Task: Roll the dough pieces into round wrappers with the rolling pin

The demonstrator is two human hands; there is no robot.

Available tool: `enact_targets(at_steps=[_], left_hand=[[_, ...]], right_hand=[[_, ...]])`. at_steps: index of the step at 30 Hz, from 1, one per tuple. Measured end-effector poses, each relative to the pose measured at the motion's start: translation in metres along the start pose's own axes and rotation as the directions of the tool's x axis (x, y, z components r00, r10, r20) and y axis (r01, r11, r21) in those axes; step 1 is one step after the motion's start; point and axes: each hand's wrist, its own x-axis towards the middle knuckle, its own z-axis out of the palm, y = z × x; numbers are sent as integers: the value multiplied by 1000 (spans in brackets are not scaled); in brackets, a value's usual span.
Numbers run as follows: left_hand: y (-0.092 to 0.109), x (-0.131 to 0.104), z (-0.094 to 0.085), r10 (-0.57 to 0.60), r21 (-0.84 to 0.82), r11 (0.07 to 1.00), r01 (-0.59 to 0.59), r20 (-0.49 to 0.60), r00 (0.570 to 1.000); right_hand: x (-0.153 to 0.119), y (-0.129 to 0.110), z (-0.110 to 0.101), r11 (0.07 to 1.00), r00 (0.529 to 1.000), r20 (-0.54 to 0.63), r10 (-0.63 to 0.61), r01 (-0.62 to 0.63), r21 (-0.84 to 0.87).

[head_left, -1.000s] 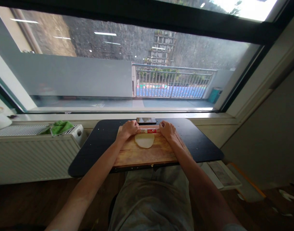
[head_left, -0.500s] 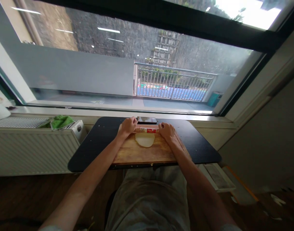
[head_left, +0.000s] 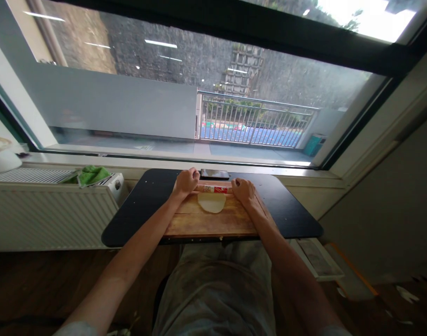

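Note:
A rolling pin [head_left: 216,189] with a red and white label lies crosswise over the far part of a wooden board [head_left: 209,226]. My left hand [head_left: 187,181] is closed round its left end, and my right hand [head_left: 243,189] is closed round its right end. Flat, pale dough [head_left: 212,203] shows on the near side of the pin; its far edge is hidden under the pin. The board rests on a black table [head_left: 286,214].
A phone [head_left: 214,174] lies at the table's far edge, just beyond the pin. To the left stands a white radiator [head_left: 59,214] with a green cloth [head_left: 90,175] on top. A large window rises behind the table, and a white container [head_left: 2,156] is at the far left.
The view has shifted slightly. Both hands still grip the rolling pin at the far part of the board, and the dough's visible shape looks nearly the same.

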Motion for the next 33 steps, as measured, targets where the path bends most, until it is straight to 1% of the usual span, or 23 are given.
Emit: enact_targets(at_steps=[2, 3, 6, 8, 10, 13, 15, 17, 19, 23, 28, 30, 33], left_hand=[[1, -1, -2, -1, 18, 1000, 1, -29, 1000], [1, -1, -3, -2, 31, 1000, 3, -14, 1000], [0, -1, -3, -4, 76, 997, -4, 109, 994], [-1, 0, -2, -3, 95, 995, -13, 172, 985], [-2, 2, -1, 1, 108, 994, -22, 195, 981], [-2, 5, -1, 24, 136, 989, -60, 253, 967], [-2, 4, -2, 47, 158, 983, -98, 297, 954], [-1, 0, -4, 68, 181, 974, -133, 327, 943], [0, -6, -6, 85, 199, 967, -160, 339, 937], [4, -21, -13, 104, 225, 956, -185, 329, 939], [8, -50, -24, 129, 238, 949, -206, 303, 944], [8, -63, -29, 143, 243, 945, -219, 295, 945], [7, -76, -35, 152, 238, 942, -236, 324, 934]], right_hand=[[0, -1, 0, 1000, 1000, 2, -13, 13, -2], [0, -1, 0, 1000, 1000, 6, -19, 19, -6], [0, 0, 0, 998, 999, 23, -48, 48, -31], [1, 2, 0, 996, 997, 40, -70, 73, -55], [1, 4, 0, 991, 992, 70, -103, 109, -81], [0, 7, -2, 971, 975, 132, -179, 197, -139], [-1, 8, -3, 956, 963, 164, -216, 243, -165], [-4, 7, -4, 949, 955, 185, -231, 263, -174], [-9, 5, -6, 945, 951, 196, -240, 275, -175], [-23, 3, -12, 934, 939, 214, -269, 309, -180], [-47, 1, -19, 911, 922, 175, -345, 374, -175], [-54, 0, -19, 907, 916, 182, -356, 386, -168], [-60, -3, -16, 913, 922, 183, -342, 372, -168]])
